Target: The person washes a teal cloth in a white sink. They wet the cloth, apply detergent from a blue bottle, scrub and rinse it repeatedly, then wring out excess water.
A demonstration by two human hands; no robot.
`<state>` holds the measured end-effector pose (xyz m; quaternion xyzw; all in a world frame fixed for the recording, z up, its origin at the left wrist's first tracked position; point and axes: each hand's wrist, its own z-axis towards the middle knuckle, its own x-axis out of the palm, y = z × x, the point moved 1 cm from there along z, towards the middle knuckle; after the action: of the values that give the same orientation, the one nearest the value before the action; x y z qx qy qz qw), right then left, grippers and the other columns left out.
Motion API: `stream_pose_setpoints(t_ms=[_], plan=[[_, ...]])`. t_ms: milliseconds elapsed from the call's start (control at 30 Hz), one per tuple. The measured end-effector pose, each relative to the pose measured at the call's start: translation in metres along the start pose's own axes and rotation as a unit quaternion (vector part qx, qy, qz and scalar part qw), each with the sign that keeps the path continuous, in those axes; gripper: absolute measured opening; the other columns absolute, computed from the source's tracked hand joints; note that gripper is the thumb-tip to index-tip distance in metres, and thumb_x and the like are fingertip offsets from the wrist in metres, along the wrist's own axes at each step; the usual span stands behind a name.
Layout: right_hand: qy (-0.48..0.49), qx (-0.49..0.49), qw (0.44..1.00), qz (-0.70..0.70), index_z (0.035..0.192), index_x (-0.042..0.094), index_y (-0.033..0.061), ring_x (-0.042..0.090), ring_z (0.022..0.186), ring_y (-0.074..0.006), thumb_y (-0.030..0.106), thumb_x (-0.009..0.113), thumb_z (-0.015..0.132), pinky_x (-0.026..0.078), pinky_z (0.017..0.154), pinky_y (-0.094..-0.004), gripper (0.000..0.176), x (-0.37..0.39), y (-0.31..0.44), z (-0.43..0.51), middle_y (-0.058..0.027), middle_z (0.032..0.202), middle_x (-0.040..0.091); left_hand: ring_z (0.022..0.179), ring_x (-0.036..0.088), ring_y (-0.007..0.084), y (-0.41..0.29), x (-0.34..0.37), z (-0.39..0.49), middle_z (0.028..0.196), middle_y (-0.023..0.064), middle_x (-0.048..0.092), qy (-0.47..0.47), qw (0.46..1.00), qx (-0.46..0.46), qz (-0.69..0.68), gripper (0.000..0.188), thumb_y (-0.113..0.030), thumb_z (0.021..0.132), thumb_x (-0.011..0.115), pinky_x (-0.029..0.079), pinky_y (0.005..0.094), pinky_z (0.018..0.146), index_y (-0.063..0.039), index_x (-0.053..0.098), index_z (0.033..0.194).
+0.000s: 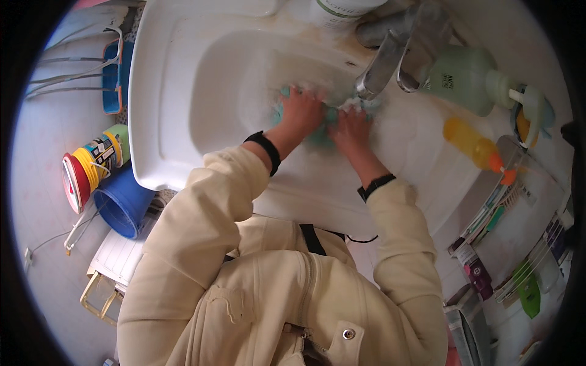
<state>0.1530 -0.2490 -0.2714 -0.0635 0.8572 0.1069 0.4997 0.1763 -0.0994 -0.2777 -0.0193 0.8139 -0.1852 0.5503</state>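
Observation:
Both hands are down in a white ceramic sink (229,82), on a wet teal cloth (322,132) in cloudy water. My left hand (302,110) presses on the left part of the cloth, its fingertips partly hidden by water and cloth. Close beside it on the right, my right hand (351,126) has its fingers in the cloth, with whitish foam at the fingertips. Whether either hand grips the cloth or only presses on it cannot be told. Above my right hand is the spout of a metal faucet (377,68). Each wrist wears a black band.
A pale green pump bottle (462,80) and a yellow bottle with an orange nozzle (471,142) lie right of the faucet. A white tub (339,13) stands at the back rim. Toothbrushes (492,215) are at right; a blue bucket (121,201) is at left.

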Motion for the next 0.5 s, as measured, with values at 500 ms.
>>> stream_pose_setpoints(t_ms=[500], plan=[[-0.149,0.138,0.975,0.093,0.114,0.049,0.0107,0.045,0.108,-0.0335,0.033,0.066,0.073,0.041,0.088,-0.0427,0.050,-0.055,-0.018,0.008,-0.0156,0.123,0.044,0.104,0.045,0.0367,0.051,-0.025,-0.010,0.110,0.0144,0.051,-0.094,0.934,0.027,-0.343,0.030,-0.003,0.070,0.056,0.038,0.0449,0.087,-0.016,0.056,0.097]])
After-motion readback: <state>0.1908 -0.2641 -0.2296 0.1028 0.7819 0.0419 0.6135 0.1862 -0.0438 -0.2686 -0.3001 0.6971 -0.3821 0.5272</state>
